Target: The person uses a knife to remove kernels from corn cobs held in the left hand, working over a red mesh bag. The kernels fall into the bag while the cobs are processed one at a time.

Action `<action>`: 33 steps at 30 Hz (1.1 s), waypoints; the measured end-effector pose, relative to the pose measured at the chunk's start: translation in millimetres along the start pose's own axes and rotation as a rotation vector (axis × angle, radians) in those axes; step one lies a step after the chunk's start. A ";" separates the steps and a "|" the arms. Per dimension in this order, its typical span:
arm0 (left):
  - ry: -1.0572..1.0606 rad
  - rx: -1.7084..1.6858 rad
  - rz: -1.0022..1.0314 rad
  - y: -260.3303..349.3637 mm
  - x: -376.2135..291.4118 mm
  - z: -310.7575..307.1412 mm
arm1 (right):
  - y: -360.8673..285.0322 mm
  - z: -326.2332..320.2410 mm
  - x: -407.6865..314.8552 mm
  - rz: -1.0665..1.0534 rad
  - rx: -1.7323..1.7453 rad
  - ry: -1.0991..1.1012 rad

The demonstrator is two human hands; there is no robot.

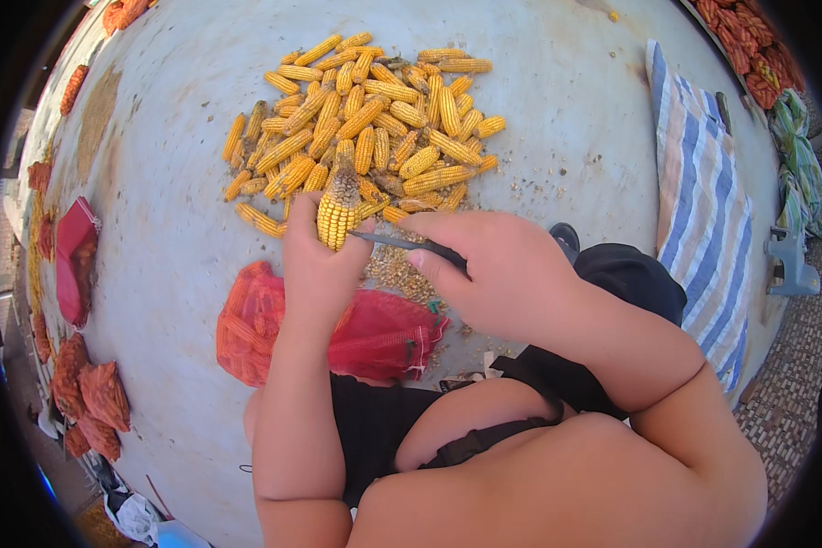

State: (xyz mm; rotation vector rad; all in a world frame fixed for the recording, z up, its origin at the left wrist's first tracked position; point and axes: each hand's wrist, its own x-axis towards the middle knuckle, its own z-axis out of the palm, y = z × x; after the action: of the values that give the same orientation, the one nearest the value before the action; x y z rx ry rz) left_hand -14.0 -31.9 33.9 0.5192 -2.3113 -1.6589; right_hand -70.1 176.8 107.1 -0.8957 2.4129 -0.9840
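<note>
My left hand (325, 253) holds a dried ear of corn (338, 212) upright, with plump yellow kernels near the palm and a darkened, mouldy-looking patch higher up. In my right hand (493, 264) is a thin, dark, pointed metal tool (401, 242), perhaps a screwdriver or an awl. Its tip meets or nearly meets the lower right side of the ear; contact is hard to tell. Just beyond both hands lies a heap of husked corn ears (377, 116). Loose kernels (401, 274) are scattered on the floor below the tool.
A red mesh sack (383, 335) partly filled with ears lies before my legs. Filled mesh sacks (103, 397) and a red bag (77, 264) line the left. To the right are a striped sheet (702, 226), a dark shoe (564, 238) and a grey-blue plastic stool (792, 264).
</note>
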 end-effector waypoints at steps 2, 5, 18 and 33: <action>-0.002 0.056 0.021 -1.5 -0.6 2.1 | 0.2 -1.4 -0.1 -0.015 -0.066 0.032; -0.018 0.010 -0.046 1.3 -1.4 5.2 | 3.5 -2.4 1.6 -0.024 -0.097 0.085; 0.025 0.218 -0.029 0.5 -4.1 10.2 | 17.8 12.3 5.5 -0.096 -0.138 0.129; -0.040 0.762 0.086 -8.7 -14.4 11.7 | 28.8 16.7 31.1 0.170 0.145 -0.231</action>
State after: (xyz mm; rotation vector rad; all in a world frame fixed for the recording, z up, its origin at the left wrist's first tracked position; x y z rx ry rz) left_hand -4.4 -18.3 22.0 0.5060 -2.9000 -0.7005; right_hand -95.3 163.5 71.6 -0.6990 2.1545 -0.9233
